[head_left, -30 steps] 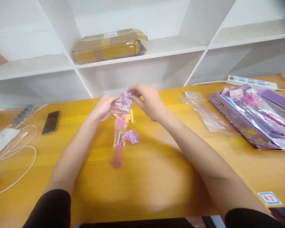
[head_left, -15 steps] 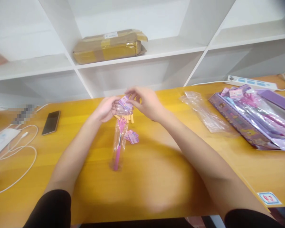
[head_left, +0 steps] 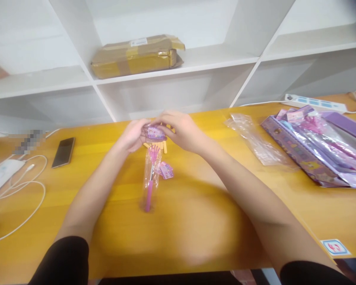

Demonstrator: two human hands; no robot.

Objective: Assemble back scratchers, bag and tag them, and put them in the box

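Observation:
A small purple printed card (head_left: 156,133) is held between both hands at the top of a clear plastic bag. Inside that bag is a pink back scratcher (head_left: 149,190) with a hand-shaped head and a silver shaft; it hangs toward me over the table. My left hand (head_left: 135,135) is closed on the left side of the card and the bag's top. From the right, my right hand (head_left: 179,128) pinches the card's upper edge between thumb and fingers. More purple cards (head_left: 166,170) lie just right of the scratcher. Short yellow-orange strips (head_left: 165,147) are partly hidden behind the bag.
At right stands an open purple box (head_left: 302,154) of bagged pink and purple items, beside loose clear bags (head_left: 255,138). A phone (head_left: 63,152) and white cables (head_left: 43,190) lie at left. A taped carton (head_left: 133,59) sits on the white shelf; a power strip (head_left: 317,103) is behind the box.
The card has turned from tilted to nearly level, and my right fingers have closed in over its top edge. The bagged back scratcher has swung slightly to the right.

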